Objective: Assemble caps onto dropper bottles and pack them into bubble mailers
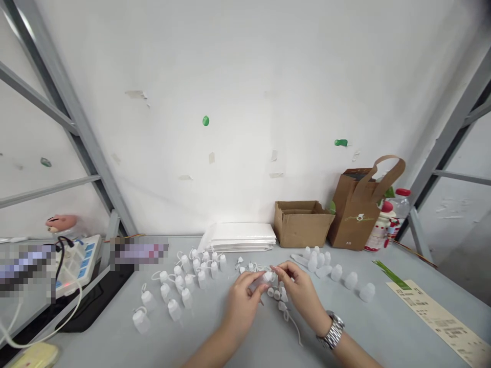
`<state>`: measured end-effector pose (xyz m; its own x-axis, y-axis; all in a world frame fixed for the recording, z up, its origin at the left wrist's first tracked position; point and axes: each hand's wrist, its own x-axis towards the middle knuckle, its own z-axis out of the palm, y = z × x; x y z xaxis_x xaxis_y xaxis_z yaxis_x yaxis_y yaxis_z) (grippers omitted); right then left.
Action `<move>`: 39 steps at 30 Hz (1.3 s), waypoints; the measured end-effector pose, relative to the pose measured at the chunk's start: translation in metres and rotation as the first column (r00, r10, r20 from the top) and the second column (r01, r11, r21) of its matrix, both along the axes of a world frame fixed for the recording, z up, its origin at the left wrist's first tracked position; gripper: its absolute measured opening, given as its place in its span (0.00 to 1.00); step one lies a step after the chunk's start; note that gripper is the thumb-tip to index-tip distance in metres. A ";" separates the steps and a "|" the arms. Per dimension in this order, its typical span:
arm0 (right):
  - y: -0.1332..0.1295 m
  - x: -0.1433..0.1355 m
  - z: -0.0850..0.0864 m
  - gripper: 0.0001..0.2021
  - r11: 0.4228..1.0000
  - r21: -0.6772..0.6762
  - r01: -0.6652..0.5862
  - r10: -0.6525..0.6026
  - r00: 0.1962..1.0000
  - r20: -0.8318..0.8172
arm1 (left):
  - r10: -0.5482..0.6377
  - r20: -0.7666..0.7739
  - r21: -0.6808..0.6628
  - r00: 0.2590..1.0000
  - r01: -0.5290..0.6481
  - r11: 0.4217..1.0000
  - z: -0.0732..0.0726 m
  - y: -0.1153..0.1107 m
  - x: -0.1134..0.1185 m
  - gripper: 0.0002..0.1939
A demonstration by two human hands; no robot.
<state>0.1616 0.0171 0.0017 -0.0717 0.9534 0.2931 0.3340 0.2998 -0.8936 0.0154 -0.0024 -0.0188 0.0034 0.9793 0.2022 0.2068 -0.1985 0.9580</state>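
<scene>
My left hand [242, 297] is closed around a small translucent bottle [262, 280], partly hidden by the fingers. At its mouth sits a white cap [269, 276], which the thumb and fingers of my right hand [297, 286] pinch. Just under my hands lie several loose white caps [282, 306] with cords, one cord [294, 326] trailing toward me. Further loose caps [240, 260] are behind my left hand. Many capped bottles with white cord loops [174, 309] stand to the left. To the right are several uncapped translucent bottles [351, 280], some upright and some lying down.
A stack of white envelopes or packets [241, 236], a cardboard box [305, 230] and a brown paper bag [355, 214] line the wall. A printed paper strip [433, 317] lies at right. At left are a power strip [90, 260] and a black mat [97, 301].
</scene>
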 end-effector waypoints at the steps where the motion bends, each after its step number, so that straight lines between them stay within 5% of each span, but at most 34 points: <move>1: 0.000 0.001 0.000 0.18 1.000 0.015 0.016 -0.016 1.000 0.005 | 0.003 -0.006 0.005 1.000 -0.003 1.000 0.000 0.000 0.000 0.14; 7: 0.004 0.006 0.000 0.18 0.989 0.130 0.063 -0.074 0.994 0.082 | 0.003 -0.100 0.056 0.995 0.002 0.998 0.000 0.000 0.000 0.14; 12: 0.017 0.006 0.024 0.17 0.944 0.305 0.126 -0.178 0.973 0.150 | 0.239 -0.419 0.369 0.876 -0.076 0.926 0.002 -0.003 -0.005 0.16; 16: 0.037 -0.013 0.047 0.16 0.909 0.417 0.015 -0.142 0.951 0.275 | 0.362 -0.588 0.577 0.723 0.061 0.815 0.003 -0.005 -0.007 0.14; 22: 0.073 -0.069 0.064 0.15 0.859 0.488 -0.154 -0.163 0.822 0.546 | 0.316 -0.726 0.566 0.610 0.270 0.779 -0.001 -0.004 -0.006 0.09; 29: 0.093 -0.120 0.045 0.13 0.889 0.397 -0.229 -0.140 0.688 0.712 | 0.312 -0.765 0.557 0.563 0.335 0.760 -0.005 -0.005 -0.005 0.07; 39: 0.095 -0.134 0.024 0.15 0.913 0.321 -0.250 -0.094 0.637 0.765 | 0.249 -0.808 0.471 0.533 0.332 0.817 -0.011 -0.002 -0.004 0.05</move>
